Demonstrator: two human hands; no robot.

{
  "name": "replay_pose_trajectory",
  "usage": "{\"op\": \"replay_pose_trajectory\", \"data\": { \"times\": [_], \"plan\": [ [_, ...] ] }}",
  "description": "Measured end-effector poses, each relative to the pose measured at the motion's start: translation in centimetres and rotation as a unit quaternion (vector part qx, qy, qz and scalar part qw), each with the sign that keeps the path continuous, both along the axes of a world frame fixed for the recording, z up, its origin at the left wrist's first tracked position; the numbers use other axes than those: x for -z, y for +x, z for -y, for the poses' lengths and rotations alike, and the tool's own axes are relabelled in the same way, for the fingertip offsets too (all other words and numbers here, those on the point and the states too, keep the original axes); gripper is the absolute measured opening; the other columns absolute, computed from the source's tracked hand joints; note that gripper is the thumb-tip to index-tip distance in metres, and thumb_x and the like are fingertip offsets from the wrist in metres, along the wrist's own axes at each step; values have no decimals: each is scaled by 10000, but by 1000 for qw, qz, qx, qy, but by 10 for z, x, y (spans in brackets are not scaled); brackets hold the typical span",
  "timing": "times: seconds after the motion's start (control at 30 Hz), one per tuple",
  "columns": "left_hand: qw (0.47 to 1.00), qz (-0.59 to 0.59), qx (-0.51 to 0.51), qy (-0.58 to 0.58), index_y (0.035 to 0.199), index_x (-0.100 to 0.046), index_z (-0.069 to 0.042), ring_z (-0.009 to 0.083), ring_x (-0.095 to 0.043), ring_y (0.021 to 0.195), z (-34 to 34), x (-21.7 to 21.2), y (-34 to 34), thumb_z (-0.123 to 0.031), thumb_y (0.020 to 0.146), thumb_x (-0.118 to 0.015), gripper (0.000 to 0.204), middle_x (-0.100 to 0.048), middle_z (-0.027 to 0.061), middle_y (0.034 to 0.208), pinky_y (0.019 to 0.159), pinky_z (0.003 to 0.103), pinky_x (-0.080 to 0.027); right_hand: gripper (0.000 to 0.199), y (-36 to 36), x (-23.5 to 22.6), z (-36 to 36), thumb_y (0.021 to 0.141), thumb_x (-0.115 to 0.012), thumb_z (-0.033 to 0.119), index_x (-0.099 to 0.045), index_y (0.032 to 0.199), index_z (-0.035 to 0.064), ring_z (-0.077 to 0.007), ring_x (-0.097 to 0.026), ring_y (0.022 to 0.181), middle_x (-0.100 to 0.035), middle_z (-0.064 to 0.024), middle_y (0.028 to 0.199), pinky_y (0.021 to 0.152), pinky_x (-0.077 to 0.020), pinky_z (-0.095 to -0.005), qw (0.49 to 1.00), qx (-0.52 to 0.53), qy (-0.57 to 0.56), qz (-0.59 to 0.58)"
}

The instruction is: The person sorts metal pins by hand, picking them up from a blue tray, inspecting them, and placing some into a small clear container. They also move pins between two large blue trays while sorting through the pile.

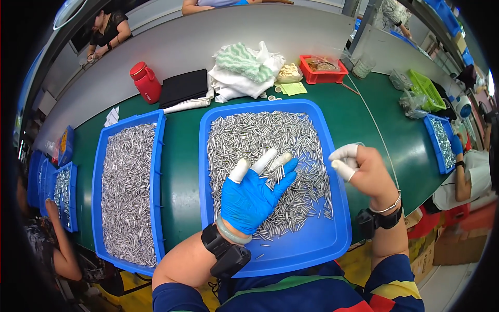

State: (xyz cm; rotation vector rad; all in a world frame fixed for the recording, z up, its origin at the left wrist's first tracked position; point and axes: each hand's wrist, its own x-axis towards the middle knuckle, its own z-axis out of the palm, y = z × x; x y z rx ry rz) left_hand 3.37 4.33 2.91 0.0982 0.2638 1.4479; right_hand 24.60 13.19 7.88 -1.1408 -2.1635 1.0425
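My left hand (248,200), in a blue glove with white covers on several fingertips, is turned palm up over a blue tray (312,252). Several small metal pins (274,176) lie in its bent fingers. Loose metal pins (249,135) heap across the tray below. Just above the tray's right rim is my right hand (361,166), ungloved but with white fingertip covers. Its thumb and index fingertip come together in a pinch; anything between them is too small to make out.
Left of the tray stands a long blue bin (158,203) full of pins. Behind are a red flask (145,82), black cloth (183,88), white and green cloths (243,65) and a red basket (322,78). Co-workers sit at both sides, with small blue trays (441,143) on the green table (379,99).
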Motion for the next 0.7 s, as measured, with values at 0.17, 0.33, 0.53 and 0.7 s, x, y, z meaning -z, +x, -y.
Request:
{"op": "replay_pose_trajectory", "data": {
  "times": [0.17,0.33,0.53,0.7],
  "plan": [
    [1000,-2,1,-4,1292,-218,75,338,-330,1219,0,0,-1,-395,871,-420,661,-342,255,1279,1022,437,-289,130,-45,-1,18,757,-599,46,-639,881,49,-40,-351,432,-406,28,484,409,-298,-223,995,-87,50,-4],
    [1000,5,17,20,1301,-215,62,299,-343,1215,-1,6,-4,-392,878,-399,647,-343,233,1293,1010,414,-303,180,-58,6,18,750,-585,31,-641,918,67,-69,-378,414,-428,-17,475,404,-316,-242,987,-124,106,8],
    [1000,-15,23,9,1301,-244,52,310,-326,1229,-2,7,-4,-437,847,-440,695,-306,246,1321,994,405,-321,194,-63,12,18,735,-596,117,-641,923,107,-261,-547,489,-560,-120,576,476,-435,-332,987,-142,59,41],
    [1000,6,17,5,1303,-241,41,303,-339,1216,-1,4,-4,-406,869,-403,643,-307,237,1323,996,406,-310,204,-59,5,17,730,-616,149,-640,931,119,-229,-525,459,-536,-99,541,452,-417,-319,993,-107,-17,49]
  ]
}}
